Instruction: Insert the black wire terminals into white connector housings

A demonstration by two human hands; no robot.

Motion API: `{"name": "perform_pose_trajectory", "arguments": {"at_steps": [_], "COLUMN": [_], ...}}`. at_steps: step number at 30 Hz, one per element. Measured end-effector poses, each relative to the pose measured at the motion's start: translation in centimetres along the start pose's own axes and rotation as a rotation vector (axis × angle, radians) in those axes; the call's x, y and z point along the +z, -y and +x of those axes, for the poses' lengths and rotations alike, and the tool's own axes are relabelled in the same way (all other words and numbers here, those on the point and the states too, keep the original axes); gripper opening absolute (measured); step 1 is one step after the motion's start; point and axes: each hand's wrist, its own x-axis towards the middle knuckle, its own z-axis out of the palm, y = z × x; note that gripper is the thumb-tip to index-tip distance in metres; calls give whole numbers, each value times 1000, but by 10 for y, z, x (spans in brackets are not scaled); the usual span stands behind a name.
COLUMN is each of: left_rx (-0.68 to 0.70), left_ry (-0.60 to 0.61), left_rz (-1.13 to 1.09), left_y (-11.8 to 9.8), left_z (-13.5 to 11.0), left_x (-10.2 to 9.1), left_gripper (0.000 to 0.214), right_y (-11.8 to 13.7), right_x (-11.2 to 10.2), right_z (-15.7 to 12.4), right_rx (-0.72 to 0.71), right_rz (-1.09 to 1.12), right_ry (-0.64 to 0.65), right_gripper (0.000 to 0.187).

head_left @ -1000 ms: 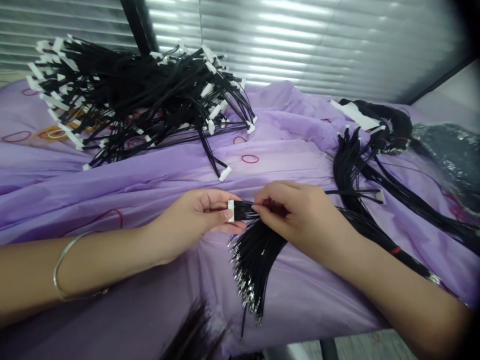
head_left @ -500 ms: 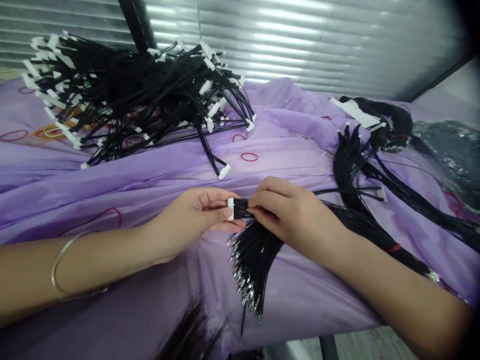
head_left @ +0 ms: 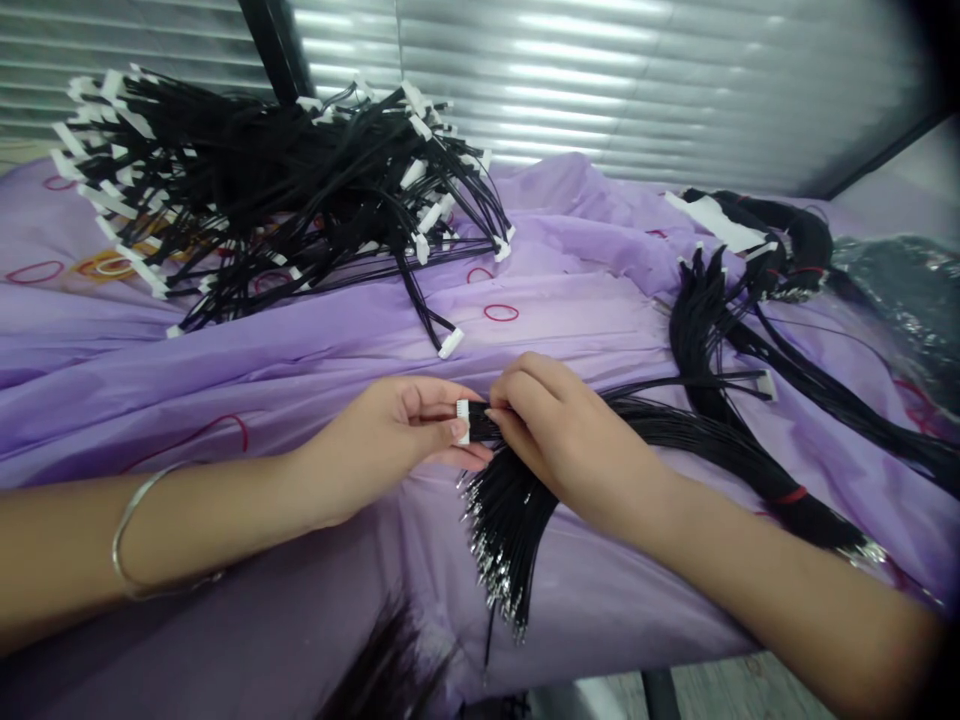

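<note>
Between thumb and fingers, my left hand [head_left: 409, 425] grips a small white connector [head_left: 463, 422], its slotted face turned toward me. Black wires run out of the connector's right side. My right hand [head_left: 551, 415] pinches a black wire [head_left: 484, 422] close behind the connector; its fingertips are nearly touching the housing. Below the right hand, a thick bundle of black wires [head_left: 517, 520] fans out, with bare silvery terminals at its ends. The same bundle continues to the right, where a red band [head_left: 791, 495] ties it.
A large heap of black cables with white connectors [head_left: 262, 180] lies at the back left on the purple cloth [head_left: 337, 350]. More wire bundles [head_left: 697, 320] and a clear plastic bag [head_left: 900, 300] lie at the right. Red rubber bands [head_left: 501, 313] are scattered about.
My right hand has shifted slightly left, closer to the connector, still pinching. My left hand keeps its hold on the connector. The whole view has moved a little.
</note>
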Motion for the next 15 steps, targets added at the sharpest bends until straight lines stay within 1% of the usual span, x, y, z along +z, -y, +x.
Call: {"name": "perform_pose_trajectory", "arguments": {"at_steps": [4, 6, 8, 9, 10, 11, 14, 15], "left_rx": [-6, 7, 32, 47, 57, 62, 51, 45], "left_ry": [-8, -6, -16, -31, -48, -63, -85, -85], "left_rz": [20, 1, -40, -61, -77, -90, -117, -126], "left_y": [0, -1, -1, -1, -1, -1, -2, -2], "left_z": [0, 0, 0, 0, 1, 1, 1, 2], "left_x": [1, 1, 2, 2, 2, 2, 2, 2], "left_gripper": [14, 13, 13, 13, 13, 13, 14, 13], "right_y": [-2, -2, -1, -1, -2, -2, -6, -7], "right_x": [3, -4, -15, -21, -27, -31, -32, -30], "right_z": [1, 1, -2, -3, -5, -6, -9, -10], "right_rx": [-63, -75, -72, -70, -77, -94, -159, -164], "right_rz": [-38, -67, -72, -60, -41, -19, 14, 13], "right_ry": [-8, -58, -130, -142, -116, -50, 226, 281], "right_gripper": [14, 17, 19, 19, 19, 19, 15, 14]}}
